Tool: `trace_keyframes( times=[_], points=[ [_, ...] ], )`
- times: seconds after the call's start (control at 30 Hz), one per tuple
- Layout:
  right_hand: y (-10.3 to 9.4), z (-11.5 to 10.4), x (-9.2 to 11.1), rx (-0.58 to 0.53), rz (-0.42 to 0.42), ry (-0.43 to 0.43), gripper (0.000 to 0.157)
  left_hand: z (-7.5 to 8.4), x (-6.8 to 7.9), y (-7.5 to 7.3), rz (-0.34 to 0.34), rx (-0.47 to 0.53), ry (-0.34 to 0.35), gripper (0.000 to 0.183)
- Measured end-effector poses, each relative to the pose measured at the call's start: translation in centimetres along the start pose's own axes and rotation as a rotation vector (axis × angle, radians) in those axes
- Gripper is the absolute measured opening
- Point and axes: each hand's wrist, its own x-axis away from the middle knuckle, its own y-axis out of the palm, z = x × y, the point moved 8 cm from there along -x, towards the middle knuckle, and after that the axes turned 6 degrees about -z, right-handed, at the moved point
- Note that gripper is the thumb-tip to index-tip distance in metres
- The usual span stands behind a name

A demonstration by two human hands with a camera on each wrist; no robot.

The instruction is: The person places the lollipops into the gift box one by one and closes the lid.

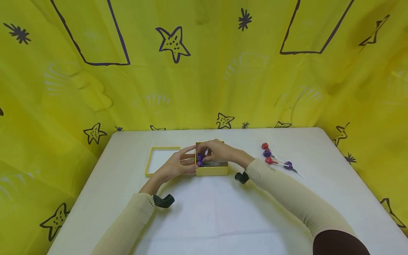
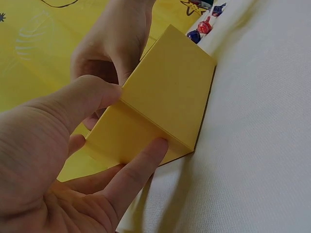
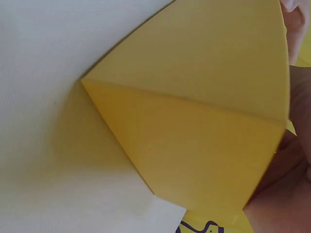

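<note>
An open yellow box point(image 1: 211, 171) stands on the table with purple-wrapped lollipops point(image 1: 199, 163) at the left inside it. My left hand point(image 1: 173, 166) touches the box's left wall with spread, mostly straight fingers. In the left wrist view, the thumb of that hand point(image 2: 53, 145) rests at the upper edge of the box point(image 2: 167, 87). My right hand point(image 1: 218, 151) reaches over the rim into the box, finger and thumb pinching a purple lollipop. In the right wrist view, the box walls point(image 3: 194, 145) hide most of that hand's fingers.
A yellow-edged lid point(image 1: 162, 148) lies left of the box, white inside up. Several red and purple lollipops, among them a red one point(image 1: 269, 160) and a purple one point(image 1: 288, 165), lie on the white table point(image 1: 204, 219) to the right. Yellow patterned cloth point(image 1: 197, 88) surrounds the table.
</note>
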Motion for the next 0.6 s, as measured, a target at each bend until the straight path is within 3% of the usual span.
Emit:
trace_keyframes(
  times=[0.37,0.6],
  points=[
    [-2.1,-0.5,2.3,0.062,0.013,0.009,0.034,-0.2,0.0,-0.1,0.023,-0.017,-0.024,0.085],
    [-4.5,-0.4,4.9,0.12,0.085,0.0,0.036,-0.1,0.0,-0.1,0.023,0.004,-0.019,0.086]
  ],
)
